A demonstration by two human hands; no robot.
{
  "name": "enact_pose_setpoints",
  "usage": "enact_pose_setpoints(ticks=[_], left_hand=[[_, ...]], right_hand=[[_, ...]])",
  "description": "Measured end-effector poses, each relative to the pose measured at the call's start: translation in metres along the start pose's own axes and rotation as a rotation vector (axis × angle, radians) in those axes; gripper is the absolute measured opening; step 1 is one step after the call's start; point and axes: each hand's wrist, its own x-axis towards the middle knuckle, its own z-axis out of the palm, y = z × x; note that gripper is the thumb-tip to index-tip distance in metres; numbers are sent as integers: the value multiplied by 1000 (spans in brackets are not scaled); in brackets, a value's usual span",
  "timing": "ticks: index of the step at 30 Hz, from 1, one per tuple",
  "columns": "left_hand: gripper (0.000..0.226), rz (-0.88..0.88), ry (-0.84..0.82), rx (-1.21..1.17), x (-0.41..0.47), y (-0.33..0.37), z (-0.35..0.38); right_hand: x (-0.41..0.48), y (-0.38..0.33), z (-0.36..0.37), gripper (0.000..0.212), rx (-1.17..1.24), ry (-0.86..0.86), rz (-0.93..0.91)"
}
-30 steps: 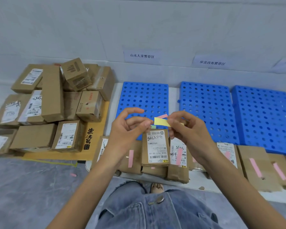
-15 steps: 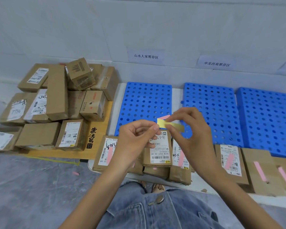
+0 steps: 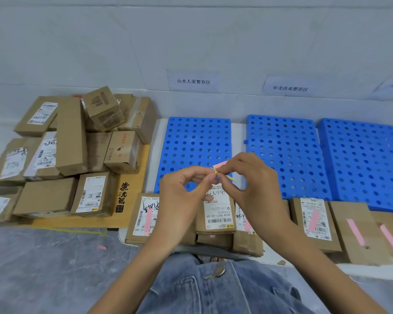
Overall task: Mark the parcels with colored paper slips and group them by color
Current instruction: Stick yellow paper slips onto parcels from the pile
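At centre frame our left hand (image 3: pixel 184 191) and right hand (image 3: pixel 252 184) both pinch the yellow slip (image 3: pixel 216 171), fingertips closed tight on it. The unmarked parcel (image 3: pixel 218 214) lies directly below them, long axis running top to bottom, equally near both hands.

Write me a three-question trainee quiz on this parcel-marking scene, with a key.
1. True or false: the fingers of the left hand and the right hand pinch small paper slips between them.
2. The slips already stuck on the front-row parcels are: A pink, B green, C blue.
3. How many blue perforated boards lie by the wall?
Key: 1 true; 2 A; 3 three.
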Motion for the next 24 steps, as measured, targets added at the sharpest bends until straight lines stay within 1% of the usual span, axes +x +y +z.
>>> enact_pose_setpoints(ticks=[3,10,15,21,24], left_hand=[[6,15,0,24,4,-1,0],[7,-34,-17,-21,13,-1,-1],[9,-6,-23,-10,16,0,0],[7,8,-46,-19,17,3,1],[10,1,-60,-27,18,4,2]], right_hand=[[1,1,1,8,20,-14,22],[9,2,-5,14,61,-46,34],[11,1,-8,13,138,-48,90],[15,0,-10,15,62,-45,71],[15,3,-13,12,109,-62,93]])
